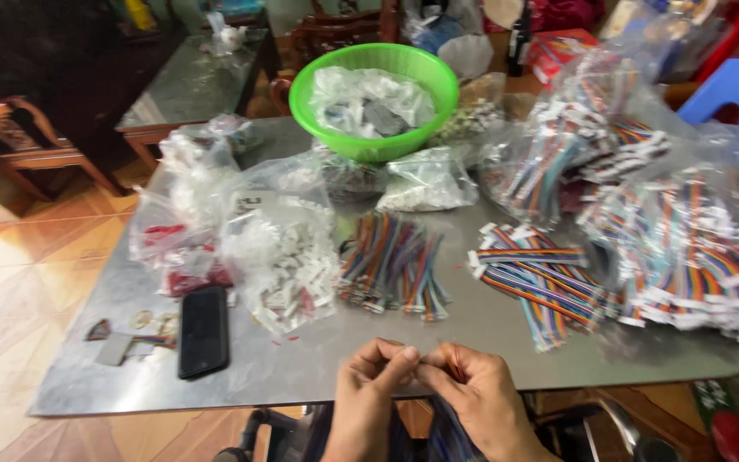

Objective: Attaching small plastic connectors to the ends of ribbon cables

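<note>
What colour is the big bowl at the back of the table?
The bowl is bright green, seen clearly in the head view.

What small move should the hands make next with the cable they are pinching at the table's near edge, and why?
Probably pull the fingertips slightly apart to free the strands. Both the left hand and right hand pinch one thin multicoloured ribbon cable between them, its end bunched and mostly hidden, so nothing can be fitted yet. The white connectors bag lies beyond reach.

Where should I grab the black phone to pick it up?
Probably by its two long edges, coming straight down from above. The black phone lies flat, screen up, on the grey table, so no hand can slip under it. Its narrow width suits a pinch, and the space above looks free.
</note>
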